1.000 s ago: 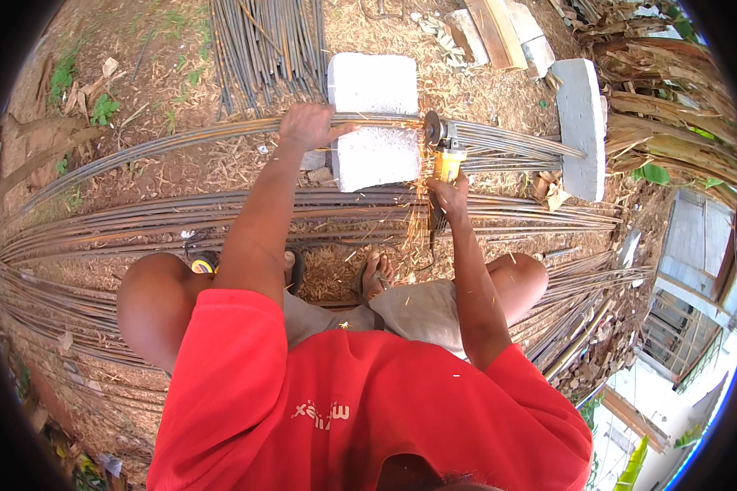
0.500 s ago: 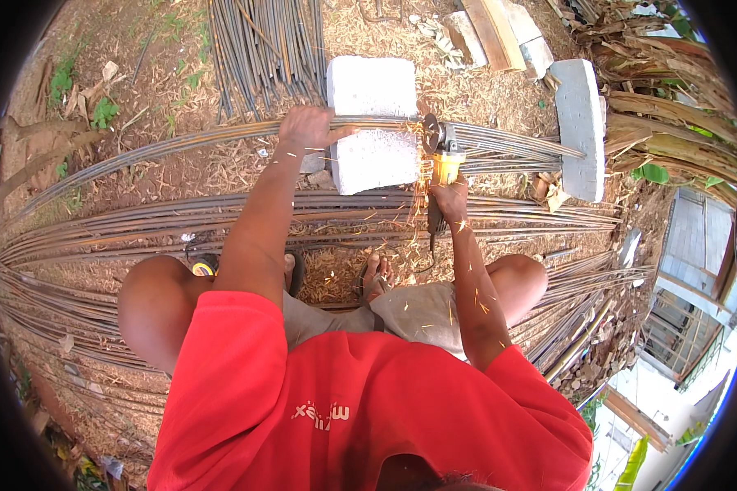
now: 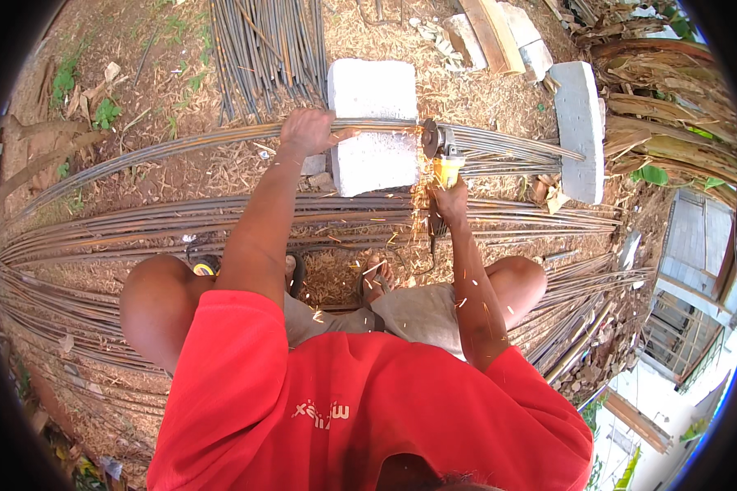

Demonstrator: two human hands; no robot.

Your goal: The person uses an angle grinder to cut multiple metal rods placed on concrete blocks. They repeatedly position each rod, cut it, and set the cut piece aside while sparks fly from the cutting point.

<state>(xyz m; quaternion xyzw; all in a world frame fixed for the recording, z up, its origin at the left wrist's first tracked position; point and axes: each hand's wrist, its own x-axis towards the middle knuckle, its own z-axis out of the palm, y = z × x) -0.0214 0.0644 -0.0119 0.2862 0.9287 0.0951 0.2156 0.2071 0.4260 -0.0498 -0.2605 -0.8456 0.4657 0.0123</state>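
Note:
My right hand (image 3: pixel 450 199) is wrapped round the body of a yellow angle grinder (image 3: pixel 447 170). The grinder's disc (image 3: pixel 429 137) meets a bundle of steel rods (image 3: pixel 196 137) just past the right side of a white concrete block (image 3: pixel 377 168). Orange sparks stream down from the disc toward my feet and right forearm. On the left side of the block, my left hand (image 3: pixel 307 131) grips the same rods, pressing them where they cross the block. The rods run on to the right and reach a grey concrete slab (image 3: pixel 580 135).
Long steel rods (image 3: pixel 327 214) lie across the ground between the block and my feet. A stack of cut rods (image 3: pixel 269 49) is beyond the block. Wooden planks (image 3: pixel 493 34) and dry banana leaves (image 3: pixel 671 114) are at the far right. A tape measure (image 3: pixel 205 267) lies by my left knee.
Both hands hold nearly the same place. The sparks have spread in a different pattern, with more flecks over my right forearm.

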